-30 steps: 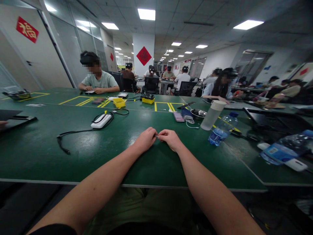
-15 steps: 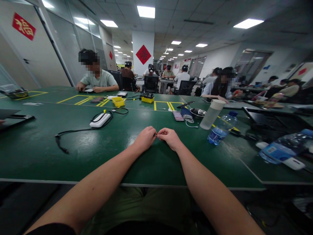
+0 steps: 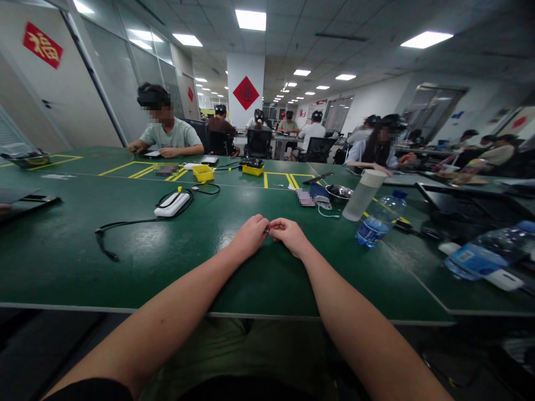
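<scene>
Both hands meet over the middle of the green table (image 3: 267, 278), fingertips touching or nearly so. My left hand (image 3: 252, 234) is closed, its thumb and fingers pinched around something tiny and dark. My right hand (image 3: 287, 235) is closed as well, pinching at the same spot from the right. The small object between the fingertips is mostly hidden, and I cannot make out what it is.
A white power bank (image 3: 169, 205) with black cable lies left. Yellow trays (image 3: 203, 173) stand farther back. At right are a frosted bottle (image 3: 363, 196), water bottles (image 3: 378, 220) and a metal bowl (image 3: 339, 192). A person (image 3: 169, 133) sits across the table.
My fingertips have drawn slightly closer together, covering more of the small object. The view has shifted very slightly.
</scene>
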The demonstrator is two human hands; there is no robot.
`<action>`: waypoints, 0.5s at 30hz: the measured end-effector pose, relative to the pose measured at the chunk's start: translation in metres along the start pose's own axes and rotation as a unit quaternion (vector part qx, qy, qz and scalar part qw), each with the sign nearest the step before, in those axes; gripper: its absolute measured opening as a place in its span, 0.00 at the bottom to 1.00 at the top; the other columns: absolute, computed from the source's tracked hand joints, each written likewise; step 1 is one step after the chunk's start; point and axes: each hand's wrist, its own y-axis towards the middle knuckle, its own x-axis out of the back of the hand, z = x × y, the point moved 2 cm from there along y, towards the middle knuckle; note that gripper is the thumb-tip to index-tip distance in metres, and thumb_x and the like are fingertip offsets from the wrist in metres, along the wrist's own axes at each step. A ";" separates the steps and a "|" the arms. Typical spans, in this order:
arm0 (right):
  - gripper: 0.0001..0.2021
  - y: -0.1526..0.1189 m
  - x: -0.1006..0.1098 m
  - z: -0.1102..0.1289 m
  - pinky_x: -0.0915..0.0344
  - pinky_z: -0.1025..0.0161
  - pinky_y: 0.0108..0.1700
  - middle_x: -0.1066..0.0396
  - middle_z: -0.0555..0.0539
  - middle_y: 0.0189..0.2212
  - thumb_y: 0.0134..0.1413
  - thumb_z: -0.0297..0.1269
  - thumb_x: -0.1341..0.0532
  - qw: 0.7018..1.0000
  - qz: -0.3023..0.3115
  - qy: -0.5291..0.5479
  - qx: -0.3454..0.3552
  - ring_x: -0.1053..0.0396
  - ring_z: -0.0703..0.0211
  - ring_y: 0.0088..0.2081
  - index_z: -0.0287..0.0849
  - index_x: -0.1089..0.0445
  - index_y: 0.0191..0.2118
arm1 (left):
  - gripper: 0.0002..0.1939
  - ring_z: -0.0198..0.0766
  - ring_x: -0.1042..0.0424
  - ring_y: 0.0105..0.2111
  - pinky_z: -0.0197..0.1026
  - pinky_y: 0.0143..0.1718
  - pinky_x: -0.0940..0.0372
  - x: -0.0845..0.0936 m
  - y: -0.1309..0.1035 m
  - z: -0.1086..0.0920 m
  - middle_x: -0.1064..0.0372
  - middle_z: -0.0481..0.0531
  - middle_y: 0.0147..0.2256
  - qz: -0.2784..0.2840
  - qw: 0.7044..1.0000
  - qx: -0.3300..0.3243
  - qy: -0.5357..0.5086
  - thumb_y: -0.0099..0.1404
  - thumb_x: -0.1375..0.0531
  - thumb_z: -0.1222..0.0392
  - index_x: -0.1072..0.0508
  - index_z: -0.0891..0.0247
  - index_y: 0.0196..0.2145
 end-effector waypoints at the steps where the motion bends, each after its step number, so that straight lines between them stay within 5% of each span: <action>1: 0.12 0.000 0.000 0.000 0.39 0.66 0.26 0.29 0.49 0.27 0.39 0.36 0.34 1.000 -0.002 -0.004 -0.003 0.36 0.65 0.24 0.39 0.30 0.34 | 0.07 0.41 0.35 0.41 0.42 0.43 0.38 0.000 0.000 0.001 0.37 0.54 0.38 -0.004 1.000 0.003 -0.001 0.60 0.44 0.68 0.31 0.63 0.38; 7: 0.11 0.000 0.003 0.002 0.41 0.66 0.24 0.29 0.50 0.25 0.40 0.35 0.35 1.000 -0.009 0.006 -0.029 0.38 0.67 0.22 0.39 0.28 0.34 | 0.07 0.38 0.34 0.37 0.40 0.40 0.37 0.002 0.000 0.005 0.36 0.53 0.38 -0.021 0.999 0.027 -0.040 0.60 0.45 0.68 0.31 0.62 0.37; 15: 0.15 -0.005 0.002 0.010 0.40 0.65 0.27 0.30 0.49 0.30 0.37 0.32 0.33 0.977 0.061 0.194 -0.057 0.38 0.67 0.24 0.41 0.29 0.37 | 0.07 0.35 0.32 0.32 0.38 0.36 0.36 0.004 0.001 0.009 0.32 0.50 0.32 -0.047 0.987 0.062 -0.141 0.58 0.43 0.67 0.31 0.63 0.37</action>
